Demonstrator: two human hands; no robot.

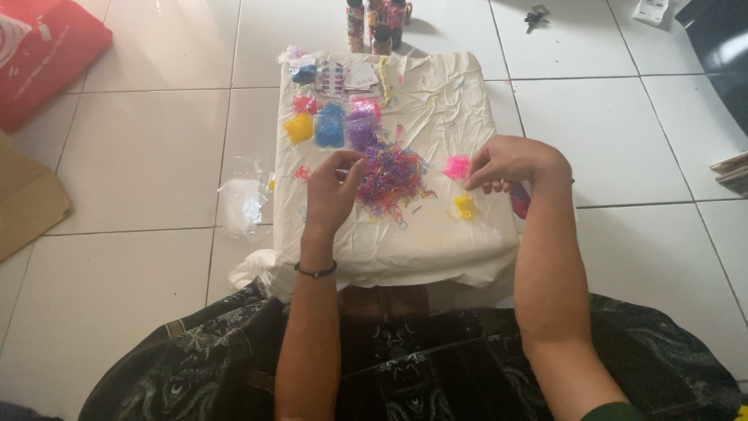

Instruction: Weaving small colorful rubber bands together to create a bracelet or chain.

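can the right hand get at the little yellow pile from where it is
Probably yes: the right hand hovers just above and beside the yellow pile on the white sheet, with nothing between them.

on the white tiled floor (140, 156) we see a red bag (39, 54) at far left, brown cardboard (23, 206) below it, a crumpled clear plastic bag (241, 203), and small bottles (378, 23) at the top.
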